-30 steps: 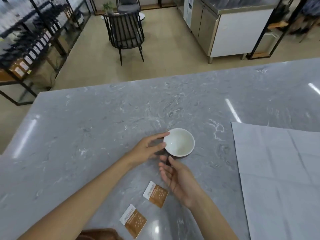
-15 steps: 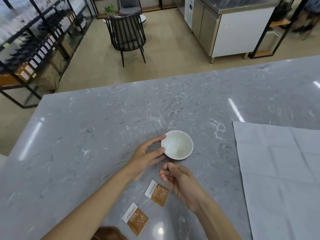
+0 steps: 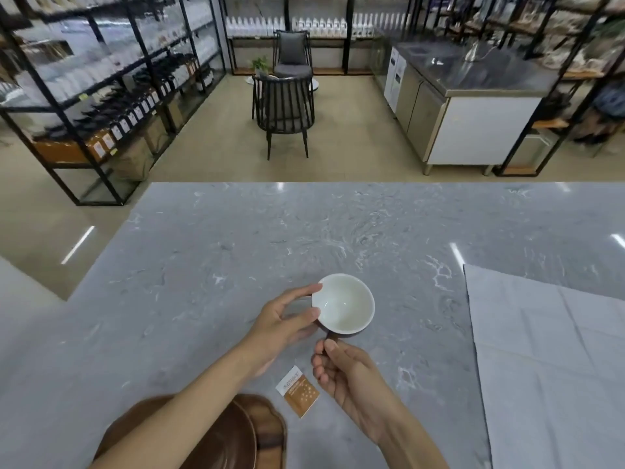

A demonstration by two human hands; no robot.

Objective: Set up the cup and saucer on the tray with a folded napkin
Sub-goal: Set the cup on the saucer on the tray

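Note:
A cup (image 3: 345,304), white inside and dark outside, stands on the grey marble counter (image 3: 203,282). My left hand (image 3: 280,324) grips its left rim between thumb and forefinger. My right hand (image 3: 351,377) is just below the cup, fingertips pinched on the dark handle. A large pale napkin (image 3: 548,367) lies spread flat at the right. At the bottom edge sits a wooden tray (image 3: 272,431) with a round brown saucer (image 3: 233,438) on it, partly hidden by my left forearm.
An orange and white sachet (image 3: 298,391) lies between the tray and my right hand. Beyond the counter's far edge are a black chair (image 3: 284,110), shelving racks (image 3: 101,96) at the left and a steel cabinet (image 3: 473,106) at the right.
The view has tilted up and the wooden tray has come into sight at the bottom. My right hand has closed on the cup's handle. The second sachet is out of sight.

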